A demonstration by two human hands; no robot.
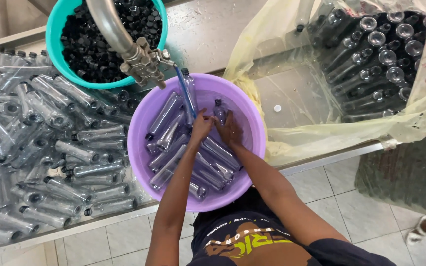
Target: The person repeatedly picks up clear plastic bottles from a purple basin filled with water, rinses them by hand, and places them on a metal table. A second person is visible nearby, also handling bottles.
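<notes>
Both my hands are inside a purple basin (252, 148) filled with several clear plastic bottles. My left hand (200, 127) and my right hand (230, 130) meet around one small clear bottle (220, 109) with a dark cap, held upright at the basin's far side. A metal tap (141, 61) with a thin blue spout (184, 91) hangs just to the left of it, next to another upright bottle (190, 86).
A teal basin (53, 39) of black caps stands at the back left. Capped clear bottles (50, 148) are piled on the metal counter at the left. A yellowish plastic bag (292, 133) of open-necked bottles (371, 59) lies at the right. A white cap (277, 108) lies near it. A foot (422, 229) shows at the lower right.
</notes>
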